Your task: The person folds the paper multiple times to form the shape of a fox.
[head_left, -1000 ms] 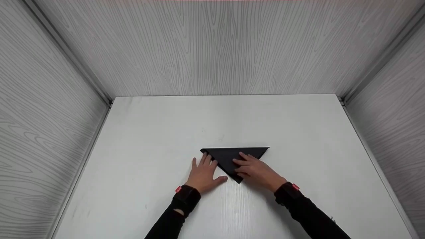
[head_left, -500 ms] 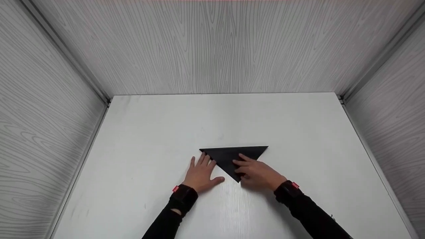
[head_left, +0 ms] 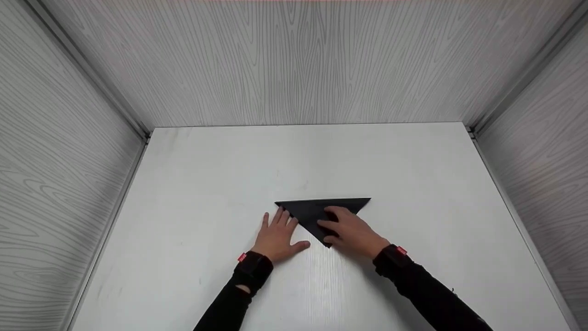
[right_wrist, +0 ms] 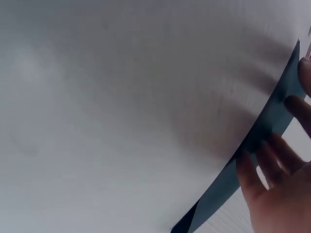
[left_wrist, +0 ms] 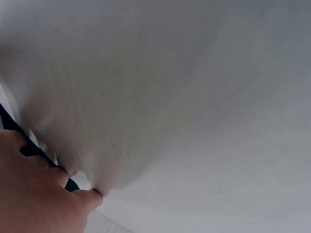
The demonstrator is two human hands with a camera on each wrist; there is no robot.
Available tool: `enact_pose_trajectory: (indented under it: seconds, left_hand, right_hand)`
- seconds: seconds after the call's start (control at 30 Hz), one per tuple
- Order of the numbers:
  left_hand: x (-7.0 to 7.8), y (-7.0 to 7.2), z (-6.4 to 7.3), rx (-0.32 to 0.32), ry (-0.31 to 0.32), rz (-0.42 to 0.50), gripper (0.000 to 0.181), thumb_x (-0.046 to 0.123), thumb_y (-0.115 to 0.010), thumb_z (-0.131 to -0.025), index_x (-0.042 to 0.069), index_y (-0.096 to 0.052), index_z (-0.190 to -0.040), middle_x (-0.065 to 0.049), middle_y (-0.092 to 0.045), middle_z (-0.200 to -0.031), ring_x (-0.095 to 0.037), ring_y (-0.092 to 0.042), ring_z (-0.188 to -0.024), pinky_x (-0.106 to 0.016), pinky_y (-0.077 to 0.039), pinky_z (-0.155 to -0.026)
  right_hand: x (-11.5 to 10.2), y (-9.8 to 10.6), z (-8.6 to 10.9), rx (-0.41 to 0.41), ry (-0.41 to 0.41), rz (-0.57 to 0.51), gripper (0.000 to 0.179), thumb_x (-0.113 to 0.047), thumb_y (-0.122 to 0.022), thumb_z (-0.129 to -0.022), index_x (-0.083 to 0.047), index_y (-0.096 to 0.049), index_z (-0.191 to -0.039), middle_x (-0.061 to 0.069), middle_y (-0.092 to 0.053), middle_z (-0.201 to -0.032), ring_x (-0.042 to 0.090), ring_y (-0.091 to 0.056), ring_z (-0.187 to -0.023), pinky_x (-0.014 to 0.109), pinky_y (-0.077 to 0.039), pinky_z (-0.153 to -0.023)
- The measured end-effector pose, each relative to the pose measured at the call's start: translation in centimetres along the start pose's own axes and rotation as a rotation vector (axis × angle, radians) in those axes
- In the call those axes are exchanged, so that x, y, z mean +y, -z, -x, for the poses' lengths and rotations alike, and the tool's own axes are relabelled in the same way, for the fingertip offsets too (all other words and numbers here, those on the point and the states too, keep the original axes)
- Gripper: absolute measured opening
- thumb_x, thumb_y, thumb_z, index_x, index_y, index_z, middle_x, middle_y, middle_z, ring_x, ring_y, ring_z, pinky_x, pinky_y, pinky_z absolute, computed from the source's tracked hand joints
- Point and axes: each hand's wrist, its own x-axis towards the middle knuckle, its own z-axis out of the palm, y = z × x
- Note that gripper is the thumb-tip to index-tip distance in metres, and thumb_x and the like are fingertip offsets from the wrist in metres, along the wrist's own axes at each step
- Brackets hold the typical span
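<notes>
Dark folded sheet (head_left: 305,211), triangular, on the white tabletop (head_left: 220,170). Left hand (head_left: 274,240) spread, fingertips at its left edge; right hand (head_left: 356,233) loosely splayed on top. Probably light, creasable (paper, I'd guess); best pinned by edges.

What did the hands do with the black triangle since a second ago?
The right hand has slid a little to the person's left across the black triangle, and its fingers look slightly more spread. Nothing was picked up. The left hand stayed with its fingertips at the triangle's left side, and the triangle lies in about the same spot on the white table.
</notes>
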Motion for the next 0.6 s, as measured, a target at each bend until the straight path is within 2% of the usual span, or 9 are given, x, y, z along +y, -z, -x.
enact_pose_trajectory:
  seconds: [0.27, 0.43, 0.6]
  left_hand:
    - [-0.07, -0.15, -0.23, 0.014, -0.006, -0.030, 0.088, 0.074, -0.055, -0.096, 0.010, -0.052, -0.155, -0.019, -0.043, -0.166, -0.039, -0.029, -0.162, -0.065, -0.023, -0.129]
    - [-0.01, -0.13, -0.18, 0.007, -0.006, -0.038, 0.088, 0.075, -0.054, -0.096, 0.010, -0.051, -0.155, -0.020, -0.043, -0.166, -0.039, -0.029, -0.162, -0.066, -0.023, -0.129]
    - [0.21, 0.15, 0.19, 0.012, -0.019, -0.042, 0.085, 0.072, -0.055, -0.097, 0.010, -0.051, -0.156, -0.019, -0.043, -0.166, -0.037, -0.032, -0.161, -0.068, -0.023, -0.128]
  right_hand:
    - [0.47, 0.34, -0.47, 0.001, -0.066, -0.041, 0.042, -0.033, -0.079, -0.095, -0.013, -0.074, -0.132, 0.022, -0.039, -0.168, 0.051, -0.032, -0.157, 0.063, -0.042, -0.120]
    - [0.78, 0.53, -0.50, -0.063, -0.106, -0.106, 0.048, -0.033, -0.079, -0.095, -0.014, -0.069, -0.138, 0.019, -0.035, -0.171, 0.049, -0.027, -0.160, 0.067, -0.036, -0.122]
    - [0.90, 0.50, -0.42, -0.097, -0.129, -0.126, 0.055, -0.033, -0.078, -0.096, -0.015, -0.064, -0.145, 0.017, -0.034, -0.172, 0.047, -0.025, -0.161, 0.065, -0.036, -0.123]
